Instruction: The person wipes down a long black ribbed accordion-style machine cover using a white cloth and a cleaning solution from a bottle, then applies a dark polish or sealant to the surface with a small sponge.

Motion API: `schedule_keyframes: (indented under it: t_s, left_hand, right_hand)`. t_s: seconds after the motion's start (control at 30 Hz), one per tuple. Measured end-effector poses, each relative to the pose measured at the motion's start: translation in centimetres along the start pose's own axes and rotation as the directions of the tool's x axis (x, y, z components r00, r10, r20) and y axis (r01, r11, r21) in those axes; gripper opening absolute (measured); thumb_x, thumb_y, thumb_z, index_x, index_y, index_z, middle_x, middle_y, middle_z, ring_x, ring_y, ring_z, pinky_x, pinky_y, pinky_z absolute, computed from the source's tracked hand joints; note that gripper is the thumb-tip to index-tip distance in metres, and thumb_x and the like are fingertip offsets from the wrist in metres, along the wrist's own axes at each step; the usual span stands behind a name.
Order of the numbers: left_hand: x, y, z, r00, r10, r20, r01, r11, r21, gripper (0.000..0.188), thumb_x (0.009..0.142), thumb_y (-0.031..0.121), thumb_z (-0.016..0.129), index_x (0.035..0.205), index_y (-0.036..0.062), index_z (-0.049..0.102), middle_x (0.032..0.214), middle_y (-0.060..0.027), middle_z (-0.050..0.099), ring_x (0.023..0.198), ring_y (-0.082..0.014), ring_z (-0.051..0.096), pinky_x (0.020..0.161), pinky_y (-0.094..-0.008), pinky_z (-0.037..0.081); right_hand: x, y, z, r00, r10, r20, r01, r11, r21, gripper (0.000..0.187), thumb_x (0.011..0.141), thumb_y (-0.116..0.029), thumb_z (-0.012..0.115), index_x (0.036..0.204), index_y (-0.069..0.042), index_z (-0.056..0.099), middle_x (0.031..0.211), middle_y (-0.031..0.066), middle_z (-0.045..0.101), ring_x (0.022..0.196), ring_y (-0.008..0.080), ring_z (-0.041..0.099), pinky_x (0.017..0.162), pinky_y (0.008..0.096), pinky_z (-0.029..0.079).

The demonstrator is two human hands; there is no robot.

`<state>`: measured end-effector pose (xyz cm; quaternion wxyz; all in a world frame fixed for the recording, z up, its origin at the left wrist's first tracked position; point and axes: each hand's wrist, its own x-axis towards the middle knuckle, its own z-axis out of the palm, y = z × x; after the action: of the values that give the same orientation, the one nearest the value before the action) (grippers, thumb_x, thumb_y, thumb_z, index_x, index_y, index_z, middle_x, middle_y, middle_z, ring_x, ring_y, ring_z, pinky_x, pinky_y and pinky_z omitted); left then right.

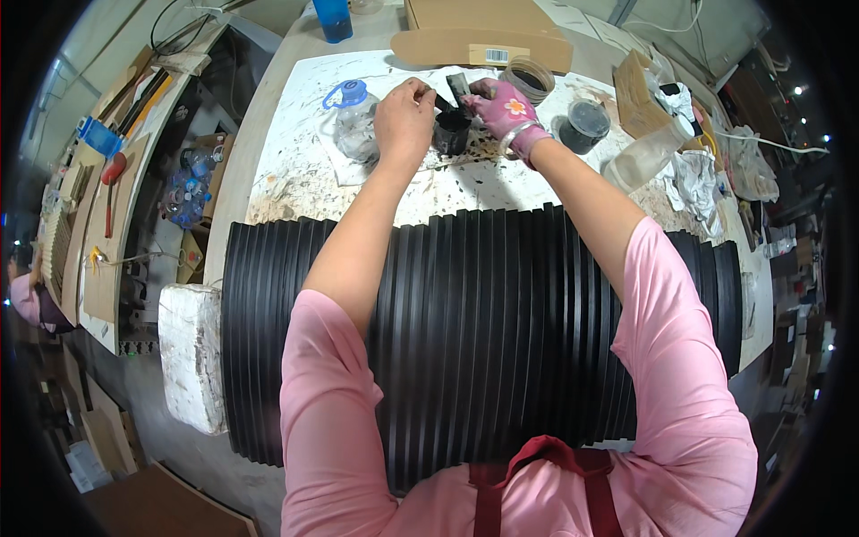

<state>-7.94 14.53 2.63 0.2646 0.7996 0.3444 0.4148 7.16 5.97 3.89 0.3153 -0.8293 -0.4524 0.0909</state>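
Observation:
My bare left hand (407, 121) is closed in a pinch at the left of a small black cup (451, 134). A thin dark piece shows by its fingertips; I cannot make out what it is. My right hand (507, 112), in a pink glove with a flower on it, is closed on a flat grey-green piece (458, 87) tilted above the cup. The cup stands on a stained white board (286, 152). Left of my left hand is a clear plastic bottle (354, 130) with a blue cap. Beyond and beside the glove are an open jar (534, 75) and a lidded dark jar (586, 123).
Long black ribbed strips (483, 340) lie side by side between me and the board. A cardboard box (483, 16) and a blue cup (333, 20) stand at the back. To the right are a clear bottle (646, 157) on its side and crumpled paper (693, 183).

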Motion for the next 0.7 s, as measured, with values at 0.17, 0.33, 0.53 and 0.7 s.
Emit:
schedule_keyframes:
  t_s: [0.17, 0.33, 0.53, 0.7]
  left_hand:
    - [-0.1, 0.4, -0.3, 1.000, -0.007, -0.005, 0.007, 0.993, -0.119, 0.019, 0.087, 0.022, 0.065, 0.091, 0.0035, 0.067, 0.082, -0.0139, 0.069, 0.073, -0.0300, 0.066, 0.070, -0.0377, 0.050]
    - [-0.6, 1.3, 0.0, 0.996, 0.089, 0.028, -0.089, 0.996, -0.025, 0.019, 0.088, 0.022, 0.065, 0.091, 0.0034, 0.066, 0.081, -0.0153, 0.068, 0.074, -0.0323, 0.065, 0.068, -0.0407, 0.049]
    - [-0.8, 0.5, -0.9, 0.999, 0.034, -0.015, -0.035, 0.998, -0.047, 0.015, 0.087, 0.018, 0.066, 0.085, 0.0027, 0.065, 0.083, -0.0150, 0.068, 0.079, -0.0358, 0.064, 0.070, -0.0440, 0.049]
    - [0.2, 0.0, -1.1, 0.999, -0.002, -0.050, 0.000, 0.999, -0.035, 0.021, 0.088, 0.023, 0.064, 0.092, 0.0017, 0.066, 0.083, -0.0133, 0.070, 0.074, -0.0280, 0.067, 0.068, -0.0375, 0.050]
  right_hand:
    - [-0.9, -0.6, 0.9, 1.000, -0.014, 0.008, 0.014, 1.000, 0.008, 0.037, 0.088, -0.041, 0.064, 0.110, -0.012, 0.070, 0.100, 0.0144, 0.072, 0.099, 0.0317, 0.067, 0.087, 0.0395, 0.049]
    - [1.4, 1.6, 0.1, 1.000, 0.004, 0.028, -0.010, 0.970, 0.245, 0.036, 0.090, -0.033, 0.059, 0.112, -0.005, 0.069, 0.101, 0.0182, 0.071, 0.097, 0.0330, 0.067, 0.086, 0.0387, 0.048]
    - [0.5, 2.8, -0.9, 0.946, 0.141, 0.293, -0.290, 0.775, 0.562, 0.033, 0.093, -0.024, 0.063, 0.114, 0.001, 0.067, 0.099, 0.0070, 0.070, 0.090, 0.0162, 0.063, 0.083, 0.0287, 0.047]
    - [-0.9, 1.8, 0.4, 0.992, -0.047, 0.121, -0.005, 0.920, 0.393, 0.036, 0.092, -0.031, 0.064, 0.113, -0.002, 0.067, 0.098, 0.0106, 0.072, 0.092, 0.0202, 0.066, 0.084, 0.0326, 0.048]
